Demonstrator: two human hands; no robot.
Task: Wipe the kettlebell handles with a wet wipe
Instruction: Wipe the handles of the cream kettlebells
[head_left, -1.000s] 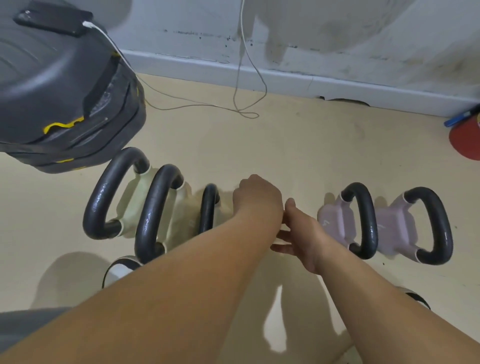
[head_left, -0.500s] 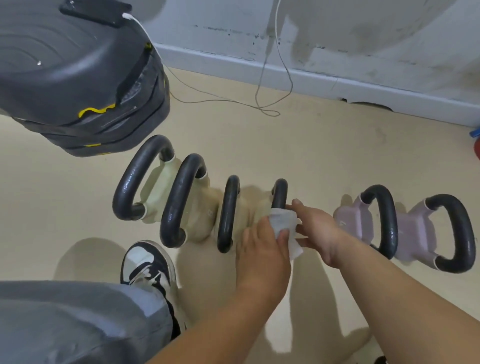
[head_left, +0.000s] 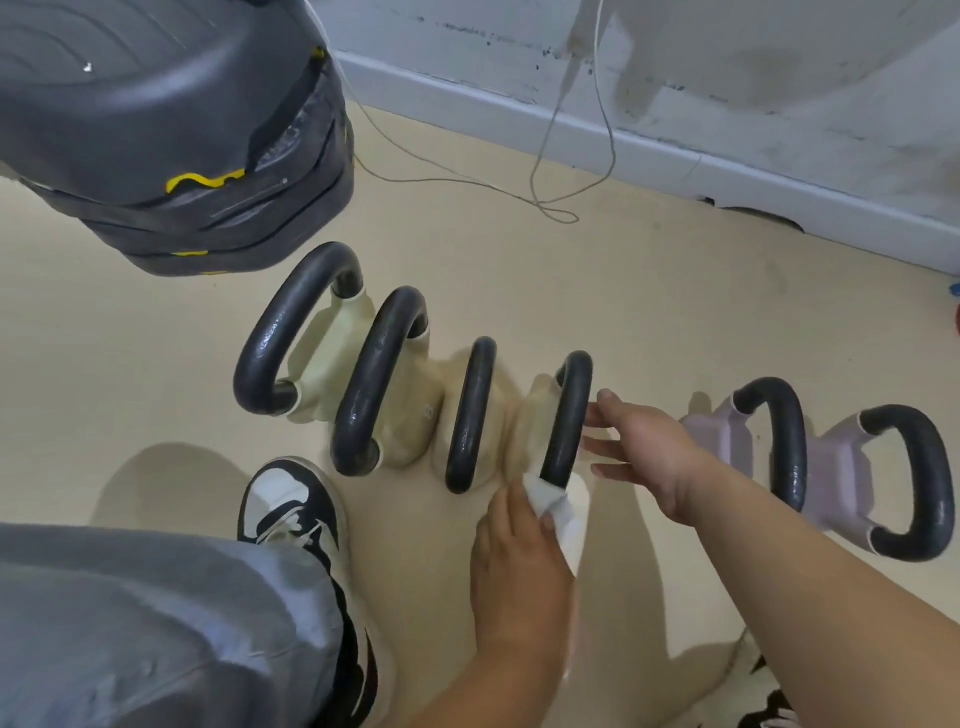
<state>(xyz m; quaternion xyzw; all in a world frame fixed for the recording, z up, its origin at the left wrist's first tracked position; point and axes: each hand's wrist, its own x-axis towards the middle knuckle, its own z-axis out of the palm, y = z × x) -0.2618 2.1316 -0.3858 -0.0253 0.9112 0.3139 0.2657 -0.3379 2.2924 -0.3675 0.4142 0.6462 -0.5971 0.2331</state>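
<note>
Six kettlebells lie in a row across the middle of the frame on a beige floor (head_left: 649, 291), each with a thick, dark, slightly pitted loop handle. The four on the left have cream bodies that blend into the floor and are hard to outline; the two on the right (head_left: 831, 457) have pale lilac, faceted bodies.

The wipe (head_left: 558, 506), white, thin and crumpled, is at lower centre, wrapped around the near end of the fourth handle (head_left: 569, 415). The left hand (head_left: 519, 561) is closed on the wipe, pinching it against that handle; the hand covers much of the cloth, and a loose flap hangs down to its right. The right hand (head_left: 644, 452) sits just right of the same handle, fingers spread and loose, gripping nothing. Its fingertips reach the handle's side, though whether they press on it cannot be told.

A big, dark, ribbed plastic object (head_left: 156, 130) with yellow marks fills the upper left, cut off by the frame; what it is cannot be made out. A thin white cable (head_left: 545, 150) trails down the scuffed wall (head_left: 727, 78) and loops on the floor. At lower left a grey trouser leg (head_left: 156, 623) hides part of a black-and-white sneaker (head_left: 291, 504).
</note>
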